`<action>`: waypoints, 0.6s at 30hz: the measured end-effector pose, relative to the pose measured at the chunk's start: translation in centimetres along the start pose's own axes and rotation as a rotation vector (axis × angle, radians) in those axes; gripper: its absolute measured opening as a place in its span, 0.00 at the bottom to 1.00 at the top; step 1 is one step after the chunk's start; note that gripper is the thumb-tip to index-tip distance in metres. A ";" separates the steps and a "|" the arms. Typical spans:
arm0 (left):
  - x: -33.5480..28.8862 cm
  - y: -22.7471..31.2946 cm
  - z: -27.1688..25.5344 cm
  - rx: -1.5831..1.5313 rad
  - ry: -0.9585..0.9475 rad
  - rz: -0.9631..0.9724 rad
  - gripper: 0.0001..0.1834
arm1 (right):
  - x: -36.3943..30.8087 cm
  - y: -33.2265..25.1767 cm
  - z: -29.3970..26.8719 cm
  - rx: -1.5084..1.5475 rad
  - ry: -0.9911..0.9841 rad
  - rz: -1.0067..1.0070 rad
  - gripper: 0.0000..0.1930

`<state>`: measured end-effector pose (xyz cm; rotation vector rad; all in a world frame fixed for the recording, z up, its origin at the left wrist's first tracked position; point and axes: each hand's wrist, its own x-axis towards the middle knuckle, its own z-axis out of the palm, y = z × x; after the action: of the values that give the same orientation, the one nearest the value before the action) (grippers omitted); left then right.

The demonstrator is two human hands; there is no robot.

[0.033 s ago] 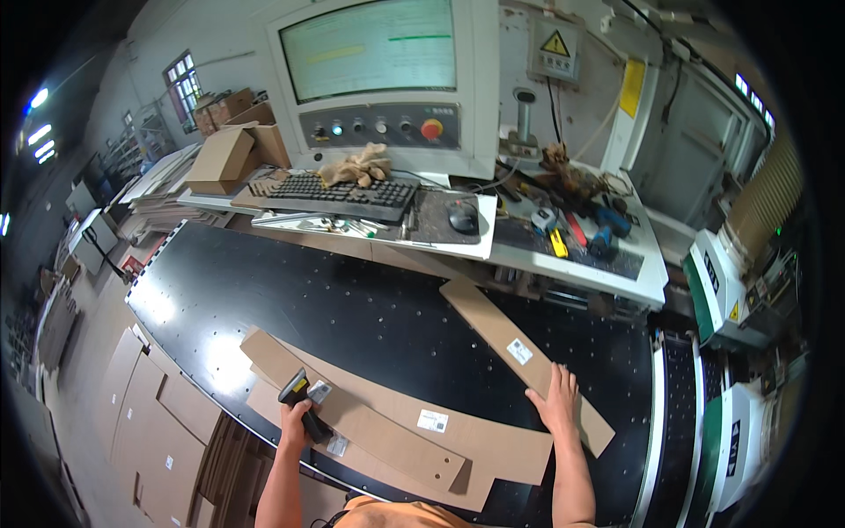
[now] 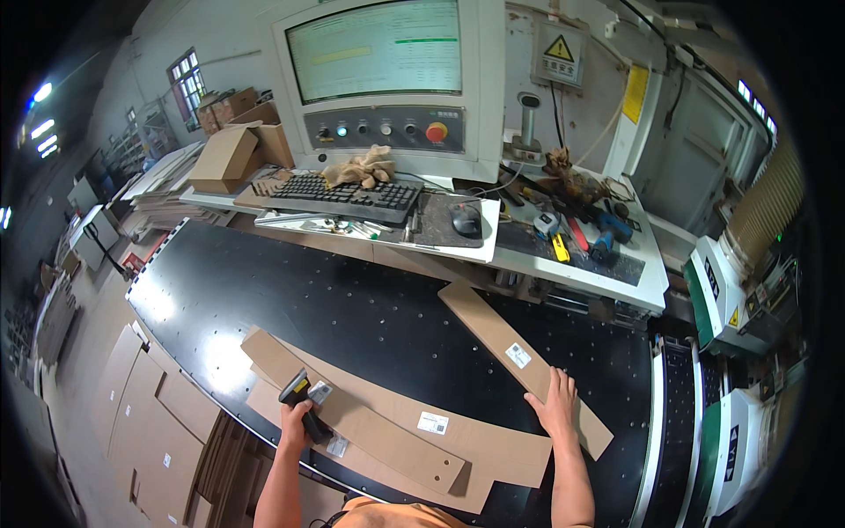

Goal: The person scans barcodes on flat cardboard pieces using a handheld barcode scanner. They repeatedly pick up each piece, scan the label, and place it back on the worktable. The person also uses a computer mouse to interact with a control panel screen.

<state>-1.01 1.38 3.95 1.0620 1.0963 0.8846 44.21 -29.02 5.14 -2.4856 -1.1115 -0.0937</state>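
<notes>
Scanner (image 2: 297,390) and brown panel (image 2: 499,334) at black table (image 2: 361,290)
Left hand (image 2: 296,423): closed around scanner, over table's near edge. Right hand (image 2: 556,410): spread, resting on panel, table's right side.

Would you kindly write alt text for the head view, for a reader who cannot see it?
A person's left hand holds a black handheld scanner over labelled brown panels on a black table, while the right hand rests on another labelled brown panel. Behind are a keyboard, work gloves and a lit monitor.
</notes>
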 end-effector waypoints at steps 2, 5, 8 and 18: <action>-0.2 0.3 0.0 0.032 -0.003 -0.062 0.20 | 0.1 -0.2 0.3 -0.002 -0.066 -0.023 0.44; -0.3 0.3 0.0 0.057 -0.026 0.007 0.19 | 0.5 -1.0 0.8 0.015 -0.097 -0.110 0.44; -0.3 0.2 -0.1 0.037 -0.014 -0.031 0.21 | 1.2 -2.5 1.3 0.076 -0.144 -0.207 0.45; 0.9 -2.1 -1.5 -0.041 -0.010 0.019 0.21 | 1.7 -6.3 4.2 0.163 -0.145 -0.356 0.46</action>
<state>-2.16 1.95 1.51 1.0437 1.0568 0.9122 40.36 -22.47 3.87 -2.1570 -1.5484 0.0745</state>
